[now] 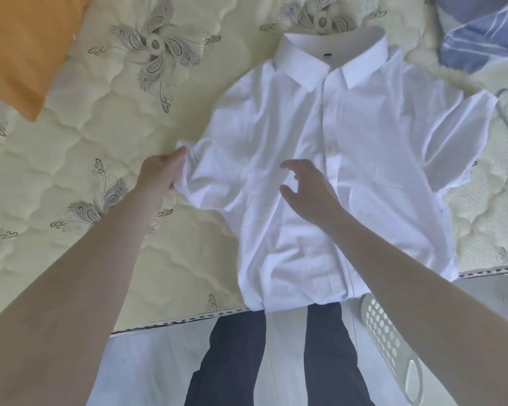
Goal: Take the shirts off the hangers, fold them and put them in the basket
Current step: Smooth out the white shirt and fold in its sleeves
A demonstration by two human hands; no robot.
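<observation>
Item, shirt (349,171): white, light, limp, quick to crease, lying face up on the bed (100,142), hem at the near edge; my left fingers (179,159) pinch its left sleeve end, right fingers (294,165) spread, empty, above the chest; I judge seams the best hold.

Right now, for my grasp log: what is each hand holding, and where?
The left hand grips the white shirt by its sleeve end; the right hand holds nothing.

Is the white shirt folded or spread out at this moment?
Spread out: the white shirt lies flat, buttoned front up, on the mattress, both sleeves out. The left hand grips one sleeve's cuff.
</observation>
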